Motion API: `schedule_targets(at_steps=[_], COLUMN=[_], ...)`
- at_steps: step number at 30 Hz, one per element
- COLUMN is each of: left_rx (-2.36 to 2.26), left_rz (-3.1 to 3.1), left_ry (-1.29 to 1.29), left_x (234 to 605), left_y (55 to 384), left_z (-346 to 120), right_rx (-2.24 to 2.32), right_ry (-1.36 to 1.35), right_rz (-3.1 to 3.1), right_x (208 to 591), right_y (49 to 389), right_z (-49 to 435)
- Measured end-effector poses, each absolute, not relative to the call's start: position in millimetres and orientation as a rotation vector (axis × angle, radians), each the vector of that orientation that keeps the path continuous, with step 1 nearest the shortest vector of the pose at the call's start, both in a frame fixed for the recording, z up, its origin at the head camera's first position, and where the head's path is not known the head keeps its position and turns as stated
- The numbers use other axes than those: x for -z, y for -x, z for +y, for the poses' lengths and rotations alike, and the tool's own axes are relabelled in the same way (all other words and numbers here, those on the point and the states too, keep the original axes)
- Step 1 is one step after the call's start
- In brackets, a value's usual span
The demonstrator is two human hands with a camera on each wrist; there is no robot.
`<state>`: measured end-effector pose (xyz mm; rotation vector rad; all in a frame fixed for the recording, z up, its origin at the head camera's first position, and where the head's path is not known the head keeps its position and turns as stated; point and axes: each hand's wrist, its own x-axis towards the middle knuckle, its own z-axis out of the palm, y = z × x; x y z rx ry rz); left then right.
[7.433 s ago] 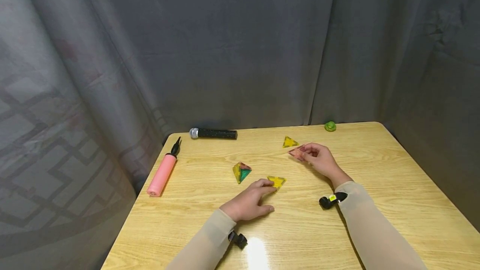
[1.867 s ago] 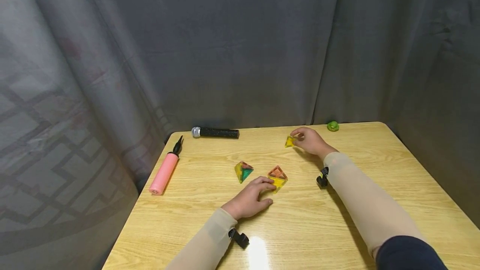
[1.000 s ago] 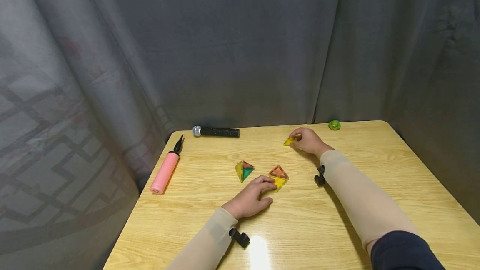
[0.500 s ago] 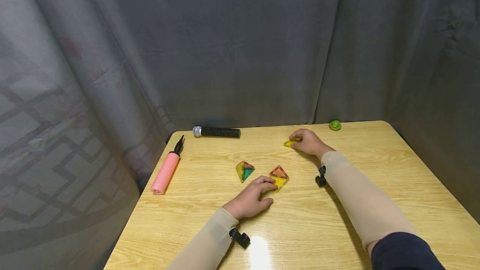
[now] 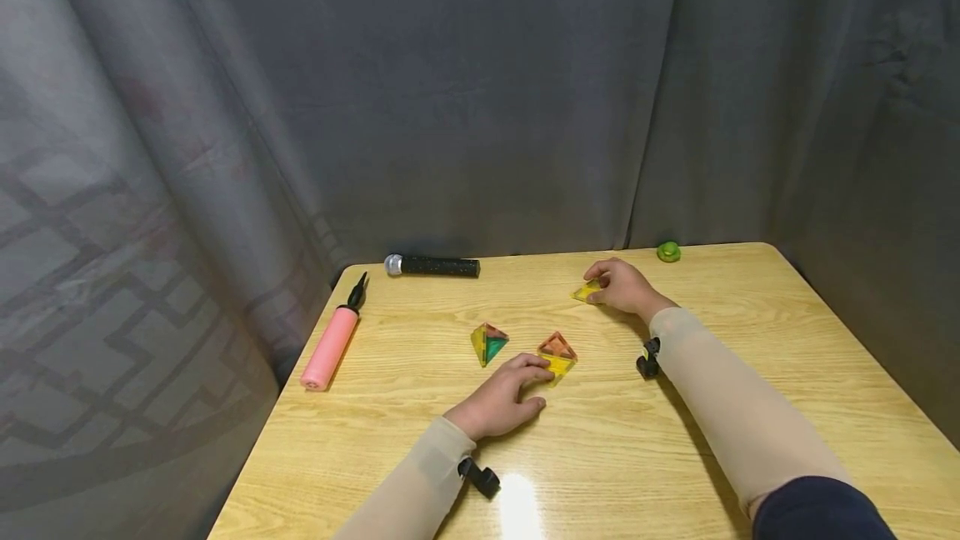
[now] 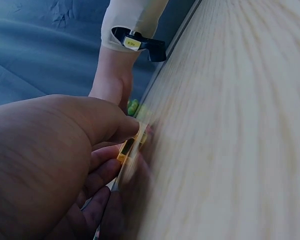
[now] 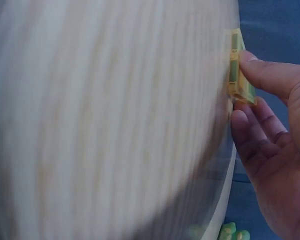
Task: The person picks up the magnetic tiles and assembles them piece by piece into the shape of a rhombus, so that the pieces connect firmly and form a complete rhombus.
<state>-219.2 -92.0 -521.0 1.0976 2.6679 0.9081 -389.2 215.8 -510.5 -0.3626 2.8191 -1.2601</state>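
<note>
The right hand (image 5: 627,288) pinches a yellow tile (image 5: 584,292), farther off and a bit right of the orange tile (image 5: 557,346), which meets the near tile (image 5: 559,366) that the left hand (image 5: 501,400) touches with loose, uncurled fingers.

Open tabletop (image 5: 607,373) right of orange tile (image 5: 557,346); left grip (image 5: 498,401) blocks near-left approach; pyramid (image 5: 492,345) obstructs left.
</note>
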Motion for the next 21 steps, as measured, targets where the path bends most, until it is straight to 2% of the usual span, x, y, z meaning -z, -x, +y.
schedule_targets(at_steps=[21], left_rx=[-0.900], left_rz=[2.667], left_ry=[-1.110], left_x=[522], left_y=[220], left_z=[-92], right_rx=[1.392], right_ry=[0.338], right_rz=[2.804], right_x=[504], right_y=[368], right_z=[233])
